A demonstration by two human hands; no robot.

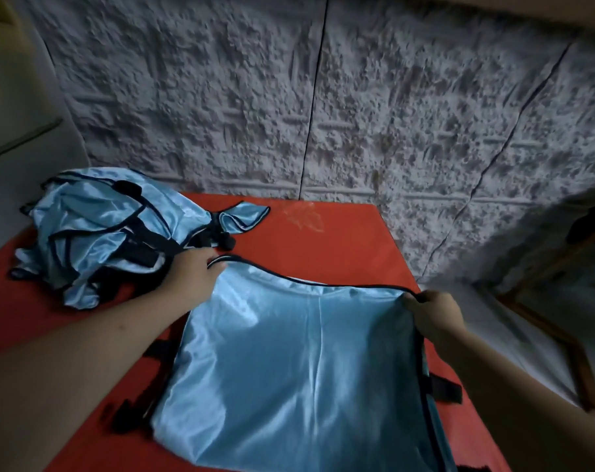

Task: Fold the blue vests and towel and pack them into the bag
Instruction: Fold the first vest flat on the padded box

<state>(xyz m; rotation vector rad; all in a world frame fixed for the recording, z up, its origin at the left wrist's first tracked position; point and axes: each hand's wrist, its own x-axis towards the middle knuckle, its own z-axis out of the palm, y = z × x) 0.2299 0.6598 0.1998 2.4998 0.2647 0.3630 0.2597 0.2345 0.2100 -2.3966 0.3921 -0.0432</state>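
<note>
A shiny light-blue vest (299,369) with dark trim and black straps lies spread flat on the red table (323,240). My left hand (190,277) pinches its far left corner. My right hand (432,311) grips its far right corner at the dark edge. A crumpled heap of more blue vests (102,229) with black straps lies at the table's far left, just beyond my left hand. No towel or bag shows in this view.
A rough grey textured wall (323,97) rises right behind the table. A wooden frame (561,335) stands on the floor to the right of the table's edge. A pale cabinet (10,97) is at the far left.
</note>
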